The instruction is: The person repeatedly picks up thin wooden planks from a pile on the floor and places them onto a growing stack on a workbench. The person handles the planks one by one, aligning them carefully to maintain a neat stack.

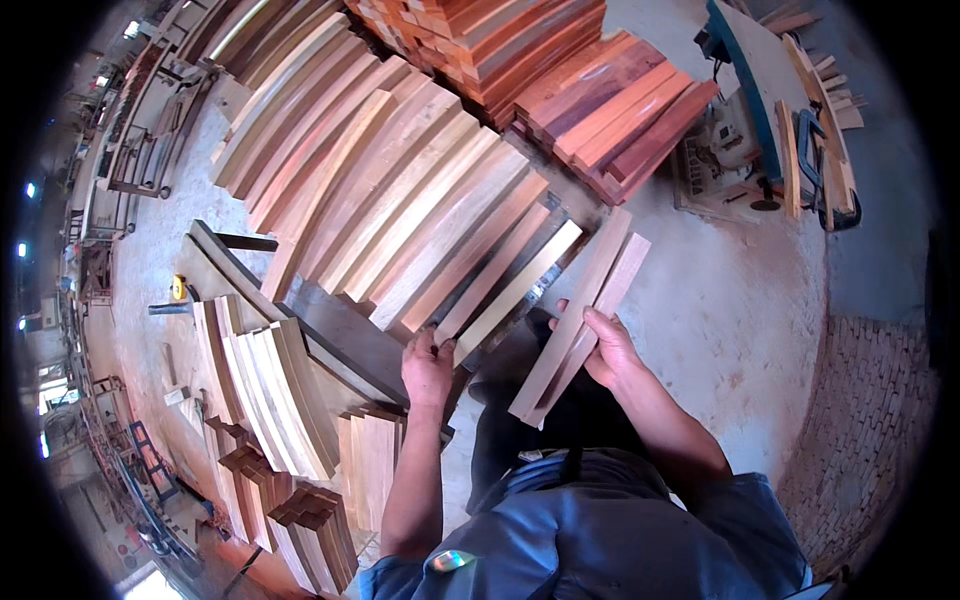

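My right hand (610,345) is wrapped round two pale brown wooden strips (575,325). They lie side by side, tilted up and away from me, with a narrow gap between them. At the near end of a row of boards, my left hand (428,368) has its fingers closed on the end of a brownish wooden strip (494,272). Right beside that one lies a lighter, yellowish strip (520,290). Further left, the row of boards (400,190) runs on in pale, pinkish and brown tones. Some of my right fingers are hidden behind the wood.
Reddish boards (610,100) are piled at the far side. A curved dark-edged table (340,345) stands at the left, near a stack of pale boards (275,395). More bundled pieces (290,520) stand lower left. A machine with a teal edge (752,85) is at the far right.
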### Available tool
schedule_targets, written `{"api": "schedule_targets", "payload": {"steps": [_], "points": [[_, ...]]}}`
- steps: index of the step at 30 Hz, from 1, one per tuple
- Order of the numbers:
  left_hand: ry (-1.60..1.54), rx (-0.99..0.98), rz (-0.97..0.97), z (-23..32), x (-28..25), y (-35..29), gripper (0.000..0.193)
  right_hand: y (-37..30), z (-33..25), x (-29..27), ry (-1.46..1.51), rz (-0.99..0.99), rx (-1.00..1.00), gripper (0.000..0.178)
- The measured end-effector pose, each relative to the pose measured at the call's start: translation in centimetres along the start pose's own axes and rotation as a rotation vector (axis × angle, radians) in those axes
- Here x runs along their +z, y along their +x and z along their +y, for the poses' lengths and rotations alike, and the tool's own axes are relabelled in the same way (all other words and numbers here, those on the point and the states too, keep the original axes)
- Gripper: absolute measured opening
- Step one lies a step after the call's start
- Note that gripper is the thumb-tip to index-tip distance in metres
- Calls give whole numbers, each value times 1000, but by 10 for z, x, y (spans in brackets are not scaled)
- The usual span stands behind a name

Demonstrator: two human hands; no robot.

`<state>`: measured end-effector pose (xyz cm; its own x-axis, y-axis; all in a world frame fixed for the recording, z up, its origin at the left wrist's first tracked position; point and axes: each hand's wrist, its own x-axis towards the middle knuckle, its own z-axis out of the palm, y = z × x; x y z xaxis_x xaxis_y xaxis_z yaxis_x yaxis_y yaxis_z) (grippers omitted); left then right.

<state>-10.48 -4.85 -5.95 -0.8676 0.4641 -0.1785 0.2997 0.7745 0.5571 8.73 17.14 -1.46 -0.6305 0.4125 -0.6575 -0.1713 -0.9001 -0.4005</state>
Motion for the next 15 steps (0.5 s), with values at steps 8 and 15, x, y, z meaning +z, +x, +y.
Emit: {"api": "schedule_targets", "payload": {"steps": [8,15], "points": [[142,450,274,66,-53,6,32,7,-3,-11,1,-32,-6,37],[327,395,207,83,-72,57,49,8,-9,-4,-36,-67,19,35]]}}
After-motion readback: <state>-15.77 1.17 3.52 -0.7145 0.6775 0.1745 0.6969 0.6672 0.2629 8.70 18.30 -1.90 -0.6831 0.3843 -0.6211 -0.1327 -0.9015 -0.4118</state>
